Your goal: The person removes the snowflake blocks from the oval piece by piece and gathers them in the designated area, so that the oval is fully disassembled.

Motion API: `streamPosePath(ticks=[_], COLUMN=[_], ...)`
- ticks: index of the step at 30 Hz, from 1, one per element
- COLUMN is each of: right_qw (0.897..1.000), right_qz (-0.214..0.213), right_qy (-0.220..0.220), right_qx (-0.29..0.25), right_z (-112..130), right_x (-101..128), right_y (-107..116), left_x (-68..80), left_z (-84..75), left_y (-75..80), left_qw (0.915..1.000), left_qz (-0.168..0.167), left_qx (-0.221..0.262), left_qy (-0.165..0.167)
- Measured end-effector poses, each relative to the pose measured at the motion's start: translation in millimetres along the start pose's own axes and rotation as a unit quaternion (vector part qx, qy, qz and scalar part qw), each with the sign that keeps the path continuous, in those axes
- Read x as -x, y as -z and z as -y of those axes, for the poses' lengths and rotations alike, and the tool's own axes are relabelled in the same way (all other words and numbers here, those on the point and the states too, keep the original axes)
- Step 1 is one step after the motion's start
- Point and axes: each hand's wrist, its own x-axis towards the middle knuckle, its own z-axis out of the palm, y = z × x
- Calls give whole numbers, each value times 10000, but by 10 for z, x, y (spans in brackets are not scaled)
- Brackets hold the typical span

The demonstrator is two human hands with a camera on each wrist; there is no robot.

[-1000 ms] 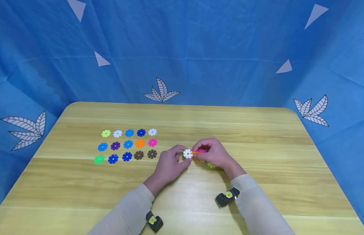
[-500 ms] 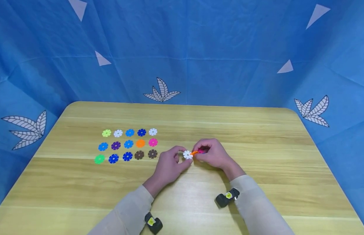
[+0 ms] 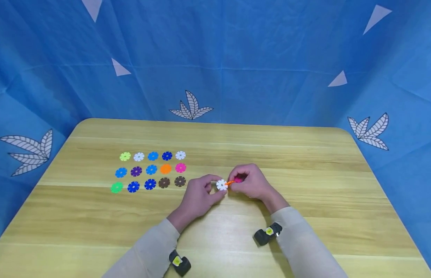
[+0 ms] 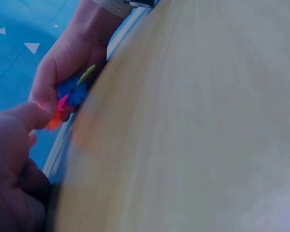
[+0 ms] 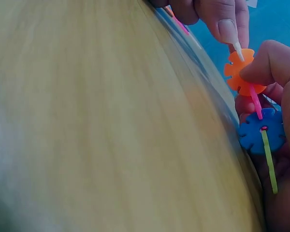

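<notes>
In the head view my left hand [image 3: 198, 197] pinches a white notched plastic disc [image 3: 221, 185] by its edges between thumb and forefinger. Facing it, my right hand [image 3: 252, 183] grips an orange notched disc [image 5: 234, 79] between thumb and fingers. The white disc's edge sits right at the orange disc's rim, the two at an angle to each other. From the orange disc a joined chain runs back under my right palm: a pink disc [image 5: 256, 101], a blue disc [image 5: 253, 137] and a yellow-green disc [image 5: 269, 159]. My right hand hides most of this chain in the head view.
Left of my hands, several loose discs lie flat in three rows on the wooden table [image 3: 305, 166], among them an orange disc [image 3: 165, 169], a pink disc [image 3: 180, 167] and a brown disc [image 3: 179, 181]. A blue cloth [image 3: 271, 50] hangs behind the table.
The yellow-green disc, seen below my right hand a second ago, is now hidden in the head view. The orange disc has tilted slightly; both hands stay nearly in place.
</notes>
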Motion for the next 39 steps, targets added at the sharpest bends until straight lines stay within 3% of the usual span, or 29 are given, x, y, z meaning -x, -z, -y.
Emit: streamPosePath(ticks=[19,39], right_qw=[9992,9984], right_qz=[290,468], right_qy=[-270,-209], right_qx=[-55,-239], right_z=[2,-4], right_x=[12,4], right_y=[75,74], left_x=[-38,14], left_z=[13,52], left_y=[-9,30], left_qw=[9995,9994], left_qz=[293,266], left_qx=[71,133], left_qy=[-47,-201])
